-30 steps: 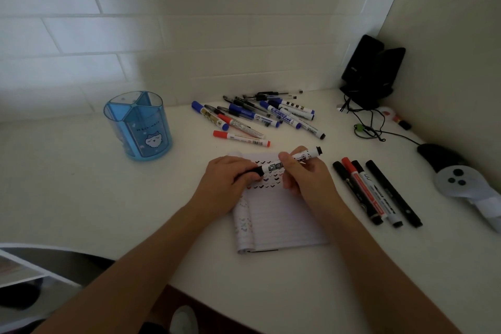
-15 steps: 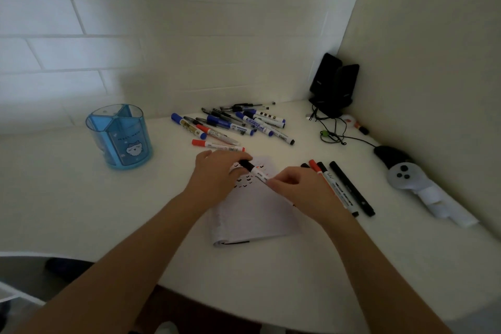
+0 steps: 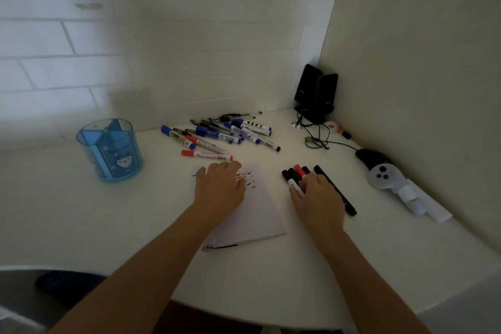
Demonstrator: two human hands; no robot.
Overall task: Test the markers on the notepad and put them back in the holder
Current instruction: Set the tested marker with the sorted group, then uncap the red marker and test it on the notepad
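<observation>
Two sets of fingers matter here. Those of the right hand [image 3: 318, 198] are curled over the white barrel of a black marker [image 3: 292, 182], thumb on its near side in what looks like a light pinch. The marker lies low against the row of set-aside markers [image 3: 299, 170] on the counter [image 3: 162, 225]. The left hand [image 3: 219, 187] rests on the notepad [image 3: 257, 214] with fingers loosely spread and holding nothing, just short of the rows of test ticks.

The row under the right hand runs lengthwise away from the person, caps at the far end. The blue holder [image 3: 111, 149] stands upright well off to the left, beyond the notepad and the left hand, so the left hand is the nearer one to it. By my reading, returning these markers means carrying them across the pad or passing them over.

A red marker [image 3: 206, 155] lies crosswise just beyond the left fingertips, with the untidy pile [image 3: 225, 134] behind it.
</observation>
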